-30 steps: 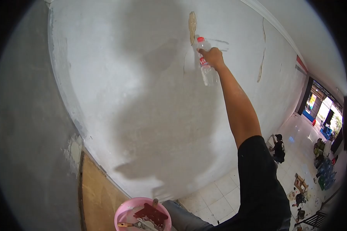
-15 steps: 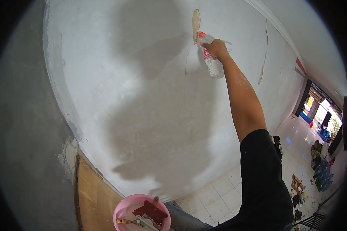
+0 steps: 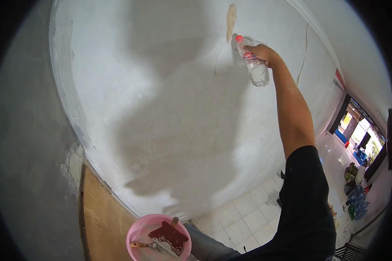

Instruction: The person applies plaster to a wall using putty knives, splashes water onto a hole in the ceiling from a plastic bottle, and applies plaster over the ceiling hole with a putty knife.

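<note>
My right hand [image 3: 262, 55] is wrapped round a clear plastic bottle [image 3: 257, 71] with a red cap and red label. The bottle tilts, cap up and to the left, close to the wall [image 3: 170, 113]. Just left of the cap, a long beige bare patch [image 3: 231, 21] shows in the wall, with a thin crack running below it. My left hand is out of view. A pink bucket [image 3: 133, 230] at the bottom holds a dark red flat tool [image 3: 170, 235] and a wooden-handled scraper [image 3: 139, 245], both smeared with pale paste.
A brown board [image 3: 102, 209] lies along the wall's base at lower left. Another crack [image 3: 302, 56] runs down the wall on the right. White floor tiles [image 3: 248, 213] stretch toward a bright doorway [image 3: 357, 126], with plastic bottles [image 3: 357, 202] heaped at right.
My right hand and the bottle have shifted right in view, and the cap is now a little apart from the beige patch. The view itself has shifted slightly.
</note>
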Motion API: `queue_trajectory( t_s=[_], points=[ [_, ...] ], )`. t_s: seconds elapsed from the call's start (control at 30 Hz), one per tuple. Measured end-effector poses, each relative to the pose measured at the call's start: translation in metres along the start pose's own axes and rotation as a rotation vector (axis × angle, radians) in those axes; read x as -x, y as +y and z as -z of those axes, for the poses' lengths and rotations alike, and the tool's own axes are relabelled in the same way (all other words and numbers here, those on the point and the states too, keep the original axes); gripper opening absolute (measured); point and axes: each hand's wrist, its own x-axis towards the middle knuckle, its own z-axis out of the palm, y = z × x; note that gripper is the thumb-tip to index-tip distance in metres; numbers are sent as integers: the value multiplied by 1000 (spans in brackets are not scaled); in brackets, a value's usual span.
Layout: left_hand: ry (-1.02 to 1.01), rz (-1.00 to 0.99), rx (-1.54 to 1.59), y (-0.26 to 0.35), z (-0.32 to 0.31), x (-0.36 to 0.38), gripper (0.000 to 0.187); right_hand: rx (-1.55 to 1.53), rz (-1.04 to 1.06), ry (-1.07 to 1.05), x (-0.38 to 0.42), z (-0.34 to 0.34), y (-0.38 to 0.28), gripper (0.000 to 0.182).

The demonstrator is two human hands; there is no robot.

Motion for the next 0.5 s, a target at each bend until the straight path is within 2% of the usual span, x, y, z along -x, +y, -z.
queue_trajectory(
  t_s=[0.1, 0.2, 0.27, 0.37, 0.5],
  points=[
    [-260, -46, 190, 1, 6, 4, 64, 25, -243, -267, 26, -8, 38, 45],
    [-171, 73, 150, 8, 10, 17, 72, 586, -355, -389, 59, -33, 67, 59],
    [-158, 73, 140, 10, 15, 23, 72, 877, -427, -426, 68, -36, 82, 69],
    [-134, 99, 127, 7, 25, 18, 71, 1086, -406, -382, 64, -29, 96, 80],
    [-140, 89, 111, 6, 31, 13, 69, 1143, -281, -268, 62, -4, 82, 71]
  ],
)
